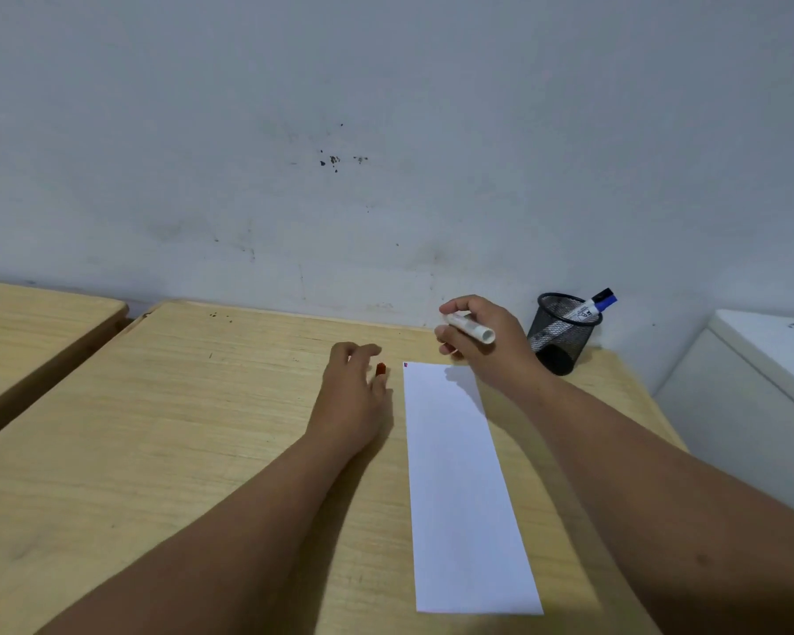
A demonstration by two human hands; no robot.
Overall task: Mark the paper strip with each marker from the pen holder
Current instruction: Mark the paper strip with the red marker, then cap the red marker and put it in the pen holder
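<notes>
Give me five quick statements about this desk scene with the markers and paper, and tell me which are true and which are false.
1. The right hand holds a white marker above the table. True.
2. The pen holder is empty. False: a blue-capped marker stands in it.
3. The paper strip lies flat on the wooden table. True.
4. The left hand presses down on the paper strip. False: it is beside the strip, by a small red cap.
5. The paper strip is covered in marks. False: only a tiny mark shows at its far left corner.
</notes>
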